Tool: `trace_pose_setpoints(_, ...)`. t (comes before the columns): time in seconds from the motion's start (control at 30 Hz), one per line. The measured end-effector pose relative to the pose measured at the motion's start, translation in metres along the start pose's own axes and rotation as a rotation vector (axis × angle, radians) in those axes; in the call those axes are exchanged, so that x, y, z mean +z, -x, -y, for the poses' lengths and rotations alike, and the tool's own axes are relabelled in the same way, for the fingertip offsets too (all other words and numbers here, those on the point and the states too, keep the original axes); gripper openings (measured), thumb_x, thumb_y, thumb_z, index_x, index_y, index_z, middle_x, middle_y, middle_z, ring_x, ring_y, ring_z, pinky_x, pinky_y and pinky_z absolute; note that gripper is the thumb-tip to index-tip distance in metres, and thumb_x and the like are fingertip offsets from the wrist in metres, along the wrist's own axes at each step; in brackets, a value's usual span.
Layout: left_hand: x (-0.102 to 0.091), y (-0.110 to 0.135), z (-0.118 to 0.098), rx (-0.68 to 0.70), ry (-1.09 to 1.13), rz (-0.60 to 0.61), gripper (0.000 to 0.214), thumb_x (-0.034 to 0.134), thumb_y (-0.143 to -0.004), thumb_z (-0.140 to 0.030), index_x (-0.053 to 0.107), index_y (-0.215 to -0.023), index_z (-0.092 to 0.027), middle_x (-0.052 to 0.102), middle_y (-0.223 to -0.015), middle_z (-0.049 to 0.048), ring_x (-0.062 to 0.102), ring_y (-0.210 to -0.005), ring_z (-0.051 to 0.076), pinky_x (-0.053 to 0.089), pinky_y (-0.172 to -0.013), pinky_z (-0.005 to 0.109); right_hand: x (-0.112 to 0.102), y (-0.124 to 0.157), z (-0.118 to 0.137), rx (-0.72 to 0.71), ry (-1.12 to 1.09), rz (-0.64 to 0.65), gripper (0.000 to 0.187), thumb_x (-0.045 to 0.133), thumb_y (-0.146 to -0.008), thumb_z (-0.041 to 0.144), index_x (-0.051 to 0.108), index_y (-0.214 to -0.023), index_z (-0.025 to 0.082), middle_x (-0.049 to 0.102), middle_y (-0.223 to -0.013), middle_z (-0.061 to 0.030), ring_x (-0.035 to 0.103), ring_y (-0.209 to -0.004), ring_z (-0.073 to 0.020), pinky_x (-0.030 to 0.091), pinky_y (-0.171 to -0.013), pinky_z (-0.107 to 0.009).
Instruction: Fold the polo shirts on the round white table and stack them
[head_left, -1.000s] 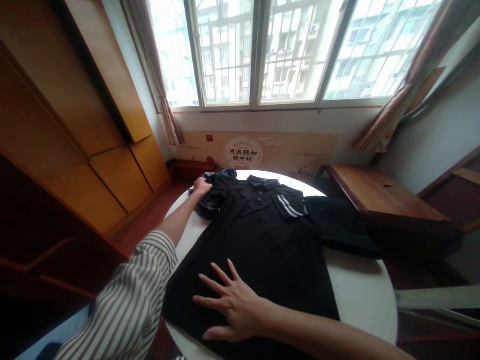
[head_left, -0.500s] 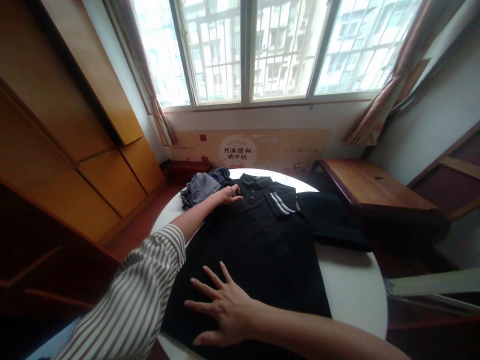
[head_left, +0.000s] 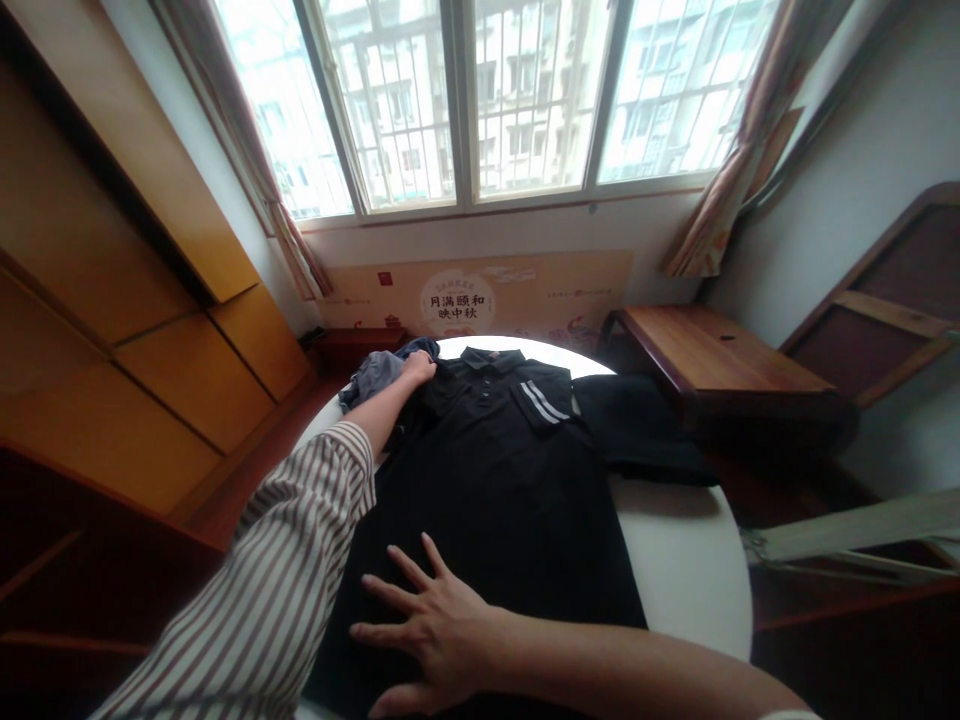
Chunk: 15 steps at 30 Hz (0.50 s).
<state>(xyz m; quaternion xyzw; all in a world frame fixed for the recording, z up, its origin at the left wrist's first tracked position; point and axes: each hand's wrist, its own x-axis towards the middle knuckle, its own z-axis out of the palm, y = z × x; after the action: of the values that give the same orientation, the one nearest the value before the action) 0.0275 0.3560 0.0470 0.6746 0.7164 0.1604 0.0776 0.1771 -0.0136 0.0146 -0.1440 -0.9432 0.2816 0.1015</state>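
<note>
A black polo shirt (head_left: 502, 500) lies spread front up on a round white table (head_left: 679, 555), its collar toward the window. White stripes mark its right-hand sleeve, which lies over the chest side. My right hand (head_left: 442, 630) rests flat on the lower part of the shirt, fingers spread. My left hand (head_left: 420, 368) reaches to the shirt's left shoulder and sleeve, its fingers curled closed at the fabric there; the fingertips are partly hidden. Just beside that hand is a heap of grey and dark blue clothes (head_left: 375, 375).
Folded black cloth (head_left: 645, 425) lies at the table's right side. A wooden desk (head_left: 720, 345) stands beyond it, and a pale metal bar (head_left: 862, 525) is at the right. Wooden cabinets (head_left: 180, 370) line the left, below a barred window (head_left: 457, 110) wall.
My left hand has moved left and a little away from me, toward the clothes heap. My right hand stays flat on the shirt. The whole view has shifted slightly.
</note>
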Motion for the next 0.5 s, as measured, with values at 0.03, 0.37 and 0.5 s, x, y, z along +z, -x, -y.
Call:
trace_pose_setpoints(0.03, -0.001, -0.003, 0.001, -0.018, 0.004, -0.021, 0.025, 0.061, -0.085, -0.026, 0.073, -0.106, -0.016, 0.070, -0.121, 0.0162, 0.065, -0.115, 0.029, 0.049, -0.097, 0.032, 0.000, 0.000, 0.000, -0.001, 0.003, 0.002, 0.068, 0.050, -0.094, 0.062, 0.033, -0.154, 0.037, 0.016, -0.166, -0.0040, -0.001, -0.151, -0.0369, -0.004, -0.114, -0.072)
trace_pose_setpoints(0.37, 0.000, -0.018, 0.022, -0.138, 0.014, -0.086, 0.038, 0.056, -0.083, -0.018, 0.069, -0.119, -0.016, 0.068, -0.124, 0.0190, 0.063, -0.117, 0.031, 0.050, -0.096, 0.040, 0.001, 0.000, -0.003, -0.062, 0.045, 0.013, 0.070, 0.053, -0.092, 0.062, 0.031, -0.155, 0.040, 0.017, -0.165, -0.0028, -0.004, -0.150, -0.0384, -0.002, -0.113, -0.074)
trace_pose_setpoints(0.5, 0.007, -0.023, 0.018, -0.100, 0.024, -0.064, 0.041, 0.059, -0.080, -0.018, 0.070, -0.119, -0.019, 0.067, -0.128, 0.0170, 0.062, -0.119, 0.033, 0.049, -0.099, 0.044, 0.002, 0.000, -0.003, -0.059, 0.074, 0.001, 0.069, 0.055, -0.092, 0.060, 0.033, -0.154, 0.039, 0.019, -0.165, -0.0026, -0.003, -0.150, -0.0384, 0.003, -0.113, -0.074)
